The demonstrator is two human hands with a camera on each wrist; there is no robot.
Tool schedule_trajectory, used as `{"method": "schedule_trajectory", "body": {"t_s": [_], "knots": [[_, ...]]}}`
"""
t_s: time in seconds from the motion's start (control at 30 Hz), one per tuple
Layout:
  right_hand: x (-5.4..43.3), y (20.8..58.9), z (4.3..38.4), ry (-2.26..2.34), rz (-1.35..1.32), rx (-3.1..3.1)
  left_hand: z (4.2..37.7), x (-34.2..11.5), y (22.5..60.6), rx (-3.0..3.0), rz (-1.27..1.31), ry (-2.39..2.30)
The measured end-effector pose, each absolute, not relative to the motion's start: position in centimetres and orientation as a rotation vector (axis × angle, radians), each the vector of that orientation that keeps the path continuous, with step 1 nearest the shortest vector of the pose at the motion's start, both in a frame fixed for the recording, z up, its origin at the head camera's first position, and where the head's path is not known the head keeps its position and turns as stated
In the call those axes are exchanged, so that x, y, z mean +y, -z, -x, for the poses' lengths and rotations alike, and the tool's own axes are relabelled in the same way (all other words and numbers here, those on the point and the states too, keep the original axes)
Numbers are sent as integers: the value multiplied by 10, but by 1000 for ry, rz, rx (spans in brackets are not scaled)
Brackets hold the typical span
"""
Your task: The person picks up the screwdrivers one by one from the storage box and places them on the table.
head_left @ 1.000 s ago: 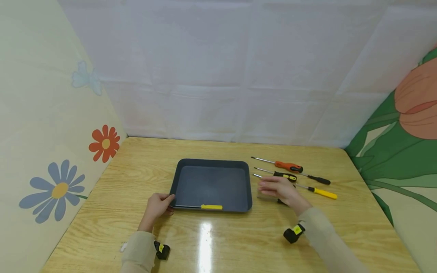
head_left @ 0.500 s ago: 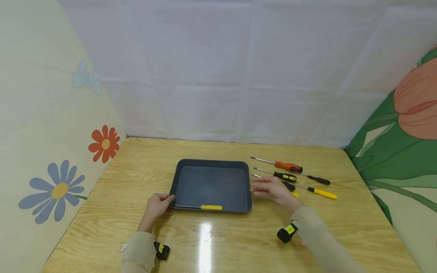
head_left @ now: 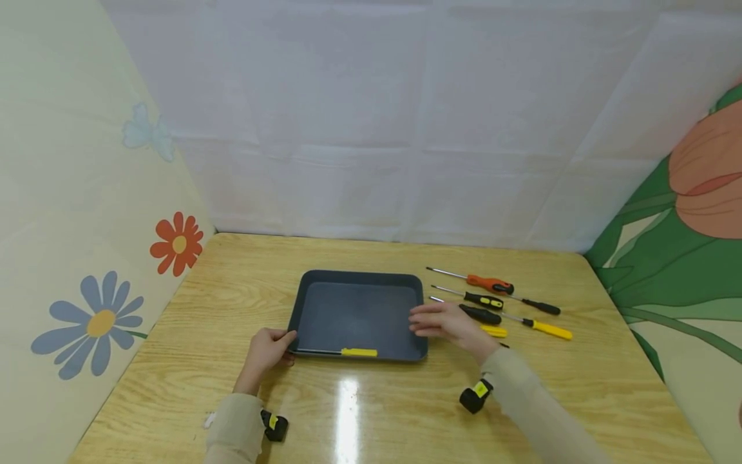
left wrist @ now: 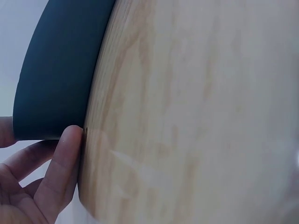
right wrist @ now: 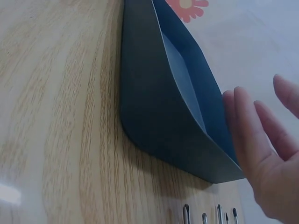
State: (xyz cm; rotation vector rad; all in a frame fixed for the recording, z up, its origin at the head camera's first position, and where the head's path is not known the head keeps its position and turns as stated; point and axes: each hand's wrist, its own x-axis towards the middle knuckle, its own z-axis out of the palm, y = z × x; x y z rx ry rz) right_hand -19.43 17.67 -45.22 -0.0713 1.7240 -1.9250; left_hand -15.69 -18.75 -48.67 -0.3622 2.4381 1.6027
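Observation:
A dark grey rectangular tray (head_left: 359, 316) lies on the wooden table. Inside it, along the near wall, rests a screwdriver with a yellow handle (head_left: 359, 352). My left hand (head_left: 268, 354) pinches the tray's near left corner, thumb over the rim and fingers outside, as the left wrist view also shows. Over the right rim hovers my right hand (head_left: 449, 325), its fingers extended and nothing visible in them. In the right wrist view that hand (right wrist: 264, 149) is beside the tray wall (right wrist: 154, 93); whether it touches the rim, I cannot tell.
Right of the tray lie several screwdrivers, among them an orange one (head_left: 489, 283), a black-and-yellow one (head_left: 484, 300), a black one (head_left: 480, 314) and a yellow one (head_left: 551, 329). A white cloth (head_left: 348, 129) hangs behind the table; printed cloths flank it.
My right hand has moved left from above the screwdrivers to the tray's right rim, uncovering a black and a yellow handle. My left hand and the tray have stayed put.

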Motion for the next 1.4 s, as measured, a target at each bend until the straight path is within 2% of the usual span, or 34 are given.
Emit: {"method": "schedule_trajectory", "body": {"t_s": [0.93, 1.4], "knots": [[138, 456, 195, 1806, 3, 1787, 156, -188, 485, 2442, 354, -1609], [127, 457, 198, 1716, 50, 1831, 157, -187, 485, 2429, 376, -1613]]}}
